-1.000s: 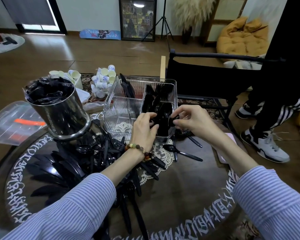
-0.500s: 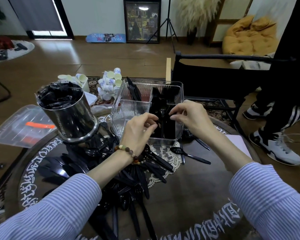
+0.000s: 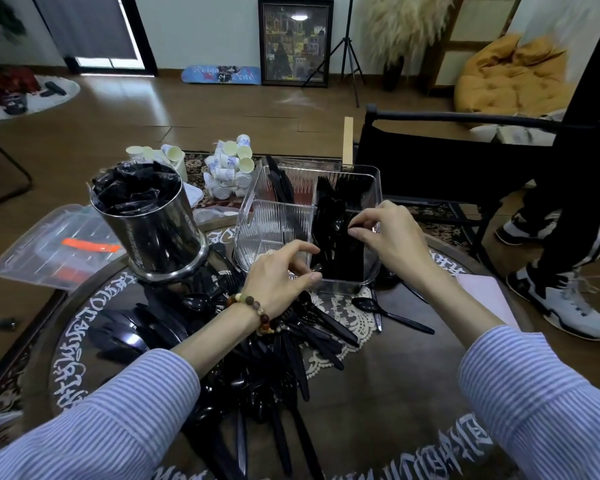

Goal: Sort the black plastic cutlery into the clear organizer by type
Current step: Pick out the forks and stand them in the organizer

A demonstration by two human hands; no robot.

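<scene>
Wooden flooring and a dark round tabletop point(image 3: 388, 393) set the scene, and at its middle the right hand point(image 3: 392, 233) curls its fingers point(image 3: 357, 224) into a pinch over the near right compartment of the clear organizer point(image 3: 274, 223), seemingly on the tip of a black spoon standing among others there, though dark on dark makes that hard to confirm. The left hand point(image 3: 278, 275) pinches thumb to forefinger at the organizer's near wall, apparently on a black handle end point(image 3: 316, 268). One organizer with four visible compartments: spoons near right, forks far right, a few knives far left, near left almost bare. Beyond the hands lie a large cutlery pile point(image 3: 274, 358), too tangled to count, one stray spoon point(image 3: 388, 311) on the doily, and one steel canister point(image 3: 153, 223) of wrapped pieces. Risk, as I judge it: crowded spoons could snag the incoming piece and tip the light organizer, or a lookalike handle lands in the wrong compartment.
</scene>
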